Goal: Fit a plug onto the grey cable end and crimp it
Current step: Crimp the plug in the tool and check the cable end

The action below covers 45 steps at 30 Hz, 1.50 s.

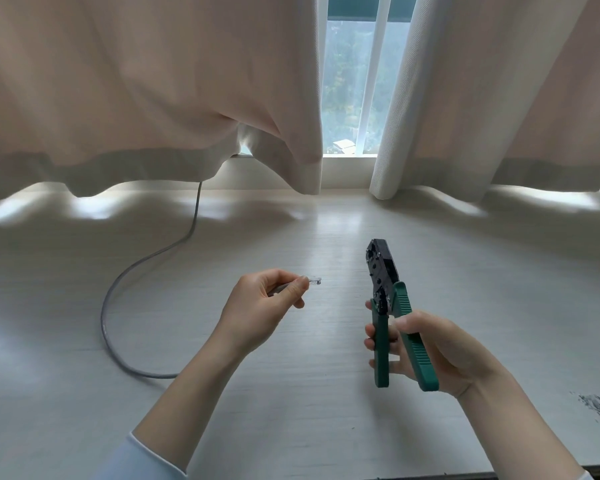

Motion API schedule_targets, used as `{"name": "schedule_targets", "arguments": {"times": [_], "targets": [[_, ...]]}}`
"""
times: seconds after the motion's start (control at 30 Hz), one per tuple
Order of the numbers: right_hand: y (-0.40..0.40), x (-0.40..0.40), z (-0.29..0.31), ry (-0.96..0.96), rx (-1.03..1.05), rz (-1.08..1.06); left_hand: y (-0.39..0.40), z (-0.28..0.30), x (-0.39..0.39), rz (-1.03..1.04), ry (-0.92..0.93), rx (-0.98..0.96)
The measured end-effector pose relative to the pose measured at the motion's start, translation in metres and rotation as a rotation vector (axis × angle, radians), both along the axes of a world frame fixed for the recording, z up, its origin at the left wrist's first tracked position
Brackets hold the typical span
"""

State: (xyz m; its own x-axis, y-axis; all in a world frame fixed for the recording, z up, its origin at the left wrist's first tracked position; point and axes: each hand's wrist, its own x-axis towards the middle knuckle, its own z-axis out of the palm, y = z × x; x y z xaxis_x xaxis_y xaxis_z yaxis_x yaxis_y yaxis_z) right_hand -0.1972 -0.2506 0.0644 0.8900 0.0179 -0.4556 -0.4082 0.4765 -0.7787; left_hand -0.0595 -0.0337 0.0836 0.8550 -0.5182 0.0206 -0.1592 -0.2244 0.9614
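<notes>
A: What's the biggest task thing?

B: The grey cable (118, 292). It drops from behind the curtain (146, 98), loops across the pale table (291, 393) and rises to the left hand (260, 306), which pinches its end between thumb and fingers.

A: Next?

B: The crimping tool (387, 299), black head, green handles spread apart, held upright above the table. The right hand (430, 348) wraps around both handles.

A: Smallest?

B: A clear plug (315, 280) poking out past the left fingertips, above the table, left of the tool head.

A: Anything unclear?

B: The cable's far end is behind the curtain. The fingers cover the plug's joint with the cable, so I cannot tell how far it is seated.
</notes>
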Motion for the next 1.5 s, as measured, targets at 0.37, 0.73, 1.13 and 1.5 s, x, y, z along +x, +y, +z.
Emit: {"name": "schedule_targets", "arguments": {"times": [0.37, 0.73, 1.13, 1.5], "targets": [[0.023, 0.01, 0.004, 0.028, 0.032, -0.059, -0.001, 0.002, 0.0, 0.0, -0.004, 0.013], [0.03, 0.014, 0.002, 0.004, -0.099, -0.039, -0.002, 0.007, 0.002, 0.02, -0.029, 0.023], [0.035, 0.021, -0.001, -0.151, 0.094, 0.008, -0.001, 0.019, -0.003, 0.062, -0.082, 0.041], [0.037, 0.026, -0.019, -0.391, 0.325, 0.091, 0.0, 0.022, -0.008, 0.085, -0.117, 0.029]]}}
